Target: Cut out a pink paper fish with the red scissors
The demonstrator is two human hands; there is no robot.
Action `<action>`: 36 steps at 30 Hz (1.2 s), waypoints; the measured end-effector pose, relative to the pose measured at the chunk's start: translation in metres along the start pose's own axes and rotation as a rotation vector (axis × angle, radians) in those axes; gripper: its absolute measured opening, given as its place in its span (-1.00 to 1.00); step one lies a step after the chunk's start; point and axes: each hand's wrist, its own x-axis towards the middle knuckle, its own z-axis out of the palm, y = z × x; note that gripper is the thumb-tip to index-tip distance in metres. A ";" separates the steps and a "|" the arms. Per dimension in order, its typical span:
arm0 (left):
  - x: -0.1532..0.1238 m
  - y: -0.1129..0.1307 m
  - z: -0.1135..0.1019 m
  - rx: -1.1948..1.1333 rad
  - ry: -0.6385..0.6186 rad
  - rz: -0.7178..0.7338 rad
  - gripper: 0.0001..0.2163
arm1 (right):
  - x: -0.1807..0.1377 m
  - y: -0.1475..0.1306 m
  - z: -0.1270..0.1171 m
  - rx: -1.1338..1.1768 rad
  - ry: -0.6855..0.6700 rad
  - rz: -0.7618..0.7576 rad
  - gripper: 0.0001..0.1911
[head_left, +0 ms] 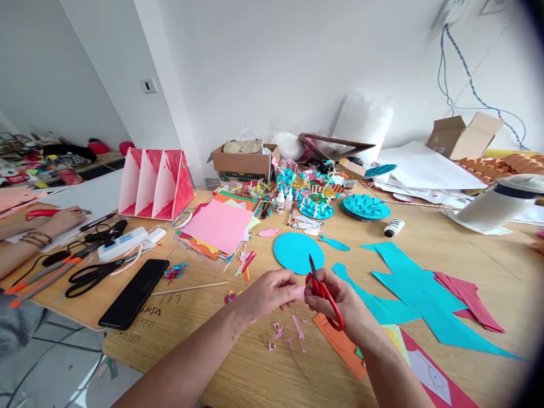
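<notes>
My right hand (342,303) is closed round the red handles of a pair of scissors (322,290), whose blades point up and away. My left hand (272,292) pinches a small pink scrap of paper (300,293) right beside the blades. Both hands hover low over the wooden table (212,351). Pink paper cuttings (289,334) lie on the table just under them. A blue paper circle (296,253) lies just beyond the scissors, and an orange sheet (340,345) lies under my right wrist.
A black phone (134,293), black scissors (91,275), a wooden stick (189,288) and a stack of coloured paper (219,226) lie to the left. Large blue offcuts (416,294) and red paper (467,297) lie on the right. Another person's hand (63,220) rests at the far left. Craft pieces and boxes crowd the back.
</notes>
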 end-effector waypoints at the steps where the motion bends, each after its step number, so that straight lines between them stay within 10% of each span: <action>1: -0.001 0.002 0.002 0.039 0.014 0.003 -0.81 | -0.001 -0.001 0.000 -0.021 -0.005 0.001 -0.71; 16: -0.030 0.005 0.021 -0.207 0.308 0.022 -0.81 | -0.029 -0.003 0.026 0.023 0.245 -0.036 -0.68; 28: -0.039 0.001 0.025 -0.131 0.158 0.033 -0.79 | -0.028 -0.013 0.041 -0.079 0.218 -0.037 -0.69; 36: -0.038 0.001 0.029 -0.307 0.303 0.014 -0.80 | -0.038 -0.001 0.044 -0.152 0.355 -0.124 -0.78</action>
